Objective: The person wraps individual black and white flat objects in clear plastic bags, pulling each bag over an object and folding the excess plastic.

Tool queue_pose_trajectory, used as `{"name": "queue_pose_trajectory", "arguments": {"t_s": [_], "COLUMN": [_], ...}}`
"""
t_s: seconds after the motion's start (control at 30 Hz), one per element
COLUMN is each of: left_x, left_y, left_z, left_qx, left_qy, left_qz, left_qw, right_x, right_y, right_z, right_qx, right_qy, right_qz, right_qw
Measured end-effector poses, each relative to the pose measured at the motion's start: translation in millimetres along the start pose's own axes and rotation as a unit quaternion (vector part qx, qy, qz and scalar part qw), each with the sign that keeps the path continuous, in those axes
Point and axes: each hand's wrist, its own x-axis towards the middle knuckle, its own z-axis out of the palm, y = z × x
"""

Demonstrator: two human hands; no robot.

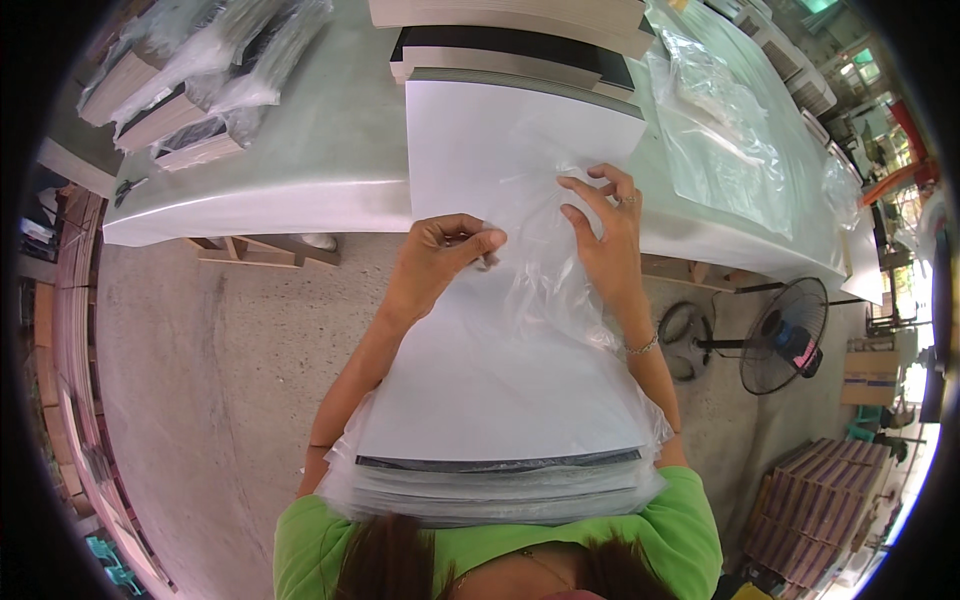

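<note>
A large white sheet-like surface [480,390] stretches in front of me, its near end on a stack of plastic-wrapped flat boards [500,490] against my body. Beyond it, a white-topped stack [470,130] lies on the table. A crinkled clear plastic bag [545,290] lies loosely over the white surface. My left hand [440,260] is closed in a pinch at the bag's left side; the film at its fingertips is hard to make out. My right hand [608,225] hovers at the bag's upper right, thumb and fingers apart.
The table [330,160] has a pale cover. Plastic-wrapped board bundles [190,110] sit at its left, near small scissors [125,190]. Stacked boards [520,55] stand at the back; clear bags [720,120] lie right. A fan [785,335] and cartons [815,510] are on the right.
</note>
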Motion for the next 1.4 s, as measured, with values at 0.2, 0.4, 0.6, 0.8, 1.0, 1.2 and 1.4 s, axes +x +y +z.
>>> {"name": "queue_pose_trajectory", "arguments": {"t_s": [0.2, 0.4, 0.6, 0.8, 1.0, 1.2, 1.4], "left_x": [0.7, -0.5, -3.0, 4.6, 1.2, 3.1, 0.0], "left_y": [-6.8, -9.9, -5.3, -19.4, -13.3, -20.9, -17.9], "left_z": [0.2, 0.1, 4.0, -1.8, 3.7, -2.8, -3.3], "left_qx": [-0.12, -0.156, -0.13, -0.161, -0.184, -0.181, -0.24], "left_qy": [-0.067, -0.067, -0.046, -0.02, -0.036, -0.049, -0.088], "left_qz": [-0.028, -0.03, 0.002, -0.011, 0.008, -0.023, -0.059], "left_qw": [0.99, 0.985, 0.99, 0.987, 0.982, 0.982, 0.965], "right_x": [-0.6, -2.1, -2.2, -0.8, -2.6, -3.4, -4.4], "right_y": [-32.1, -49.8, -51.3, -54.2, -51.1, -46.4, -45.7], "right_z": [-7.1, -3.7, 1.5, 7.5, 10.0, 10.2, 12.0], "right_qx": [0.027, 0.079, 0.089, 0.078, 0.061, 0.05, 0.111], "right_qy": [-0.077, -0.159, -0.15, -0.118, -0.116, -0.089, -0.063], "right_qz": [-0.019, -0.033, -0.014, -0.031, -0.034, -0.076, -0.091], "right_qw": [0.996, 0.984, 0.985, 0.989, 0.991, 0.992, 0.988]}}
